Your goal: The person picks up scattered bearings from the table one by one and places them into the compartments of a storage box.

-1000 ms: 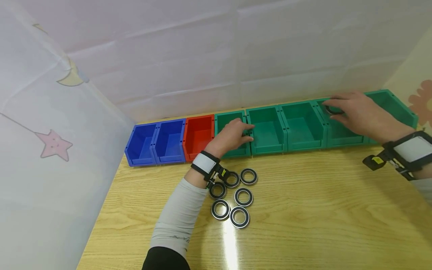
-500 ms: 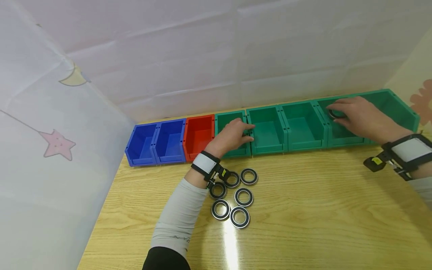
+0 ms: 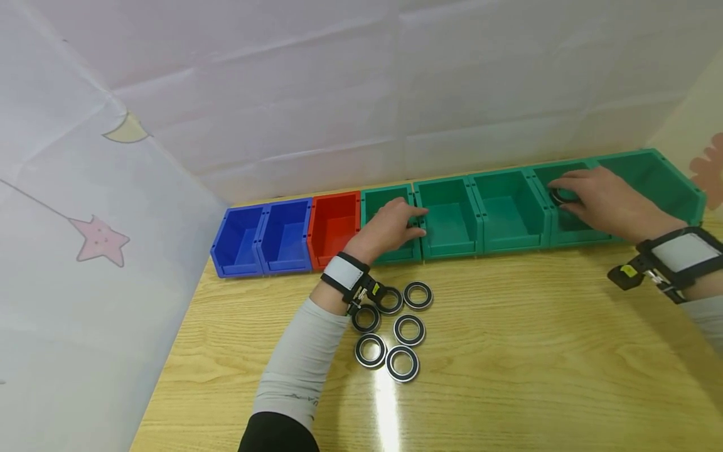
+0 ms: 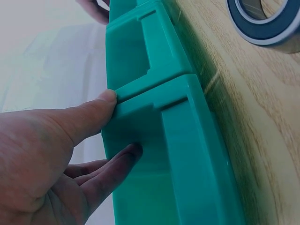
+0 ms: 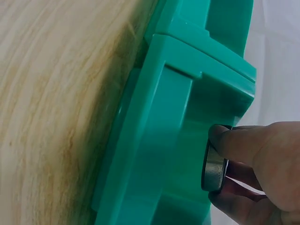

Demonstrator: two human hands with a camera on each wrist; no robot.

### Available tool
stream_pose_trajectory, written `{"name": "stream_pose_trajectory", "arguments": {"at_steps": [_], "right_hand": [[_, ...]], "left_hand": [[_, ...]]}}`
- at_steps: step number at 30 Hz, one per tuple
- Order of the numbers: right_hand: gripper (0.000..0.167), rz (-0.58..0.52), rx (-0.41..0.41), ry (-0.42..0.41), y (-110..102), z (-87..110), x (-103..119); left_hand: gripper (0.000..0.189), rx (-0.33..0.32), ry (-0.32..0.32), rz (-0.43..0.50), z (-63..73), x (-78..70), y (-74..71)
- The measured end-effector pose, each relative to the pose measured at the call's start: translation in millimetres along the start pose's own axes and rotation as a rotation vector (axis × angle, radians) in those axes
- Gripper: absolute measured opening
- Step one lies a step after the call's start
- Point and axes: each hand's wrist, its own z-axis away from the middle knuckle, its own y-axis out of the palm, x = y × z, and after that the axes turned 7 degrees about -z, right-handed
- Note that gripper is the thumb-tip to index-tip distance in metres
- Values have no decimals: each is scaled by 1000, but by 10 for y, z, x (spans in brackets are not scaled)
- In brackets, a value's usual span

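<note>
My right hand [image 3: 607, 204] pinches a ball bearing [image 5: 214, 171] between thumb and fingers, inside the upper part of a green bin [image 3: 582, 237]. In the right wrist view the bearing stands on edge, its metal outer ring showing. My left hand [image 3: 390, 229] is over another green bin [image 3: 398, 255] further left, thumb and forefinger spread apart. In the left wrist view, its thumb tip [image 4: 108, 96] touches the rim where two bins meet, and the other fingers hang into the bin with nothing between them.
Several bearings [image 3: 409, 329] lie grouped on the wooden table [image 3: 536, 364], near my left forearm. Two blue bins [image 3: 237, 270], a red bin [image 3: 334, 223] and more green bins [image 3: 505, 213] form a row against the white sheeted wall [image 3: 316, 113].
My right hand has shifted slightly right and lower with the bearing, deeper over its green bin. The left hand and the loose bearings have stayed put.
</note>
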Motion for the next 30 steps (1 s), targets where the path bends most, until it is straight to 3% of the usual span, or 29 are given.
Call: {"name": "stream_pose_trajectory", "arguments": {"at_steps": [16,30], "right_hand": [[48,7,89,83,119,33,-116],[48,1,103,88,182,52,-150]], "left_hand": [[51,4,-6,-7,-6,1,-6],[51,4,-5,-16,-19,-3,4]]}}
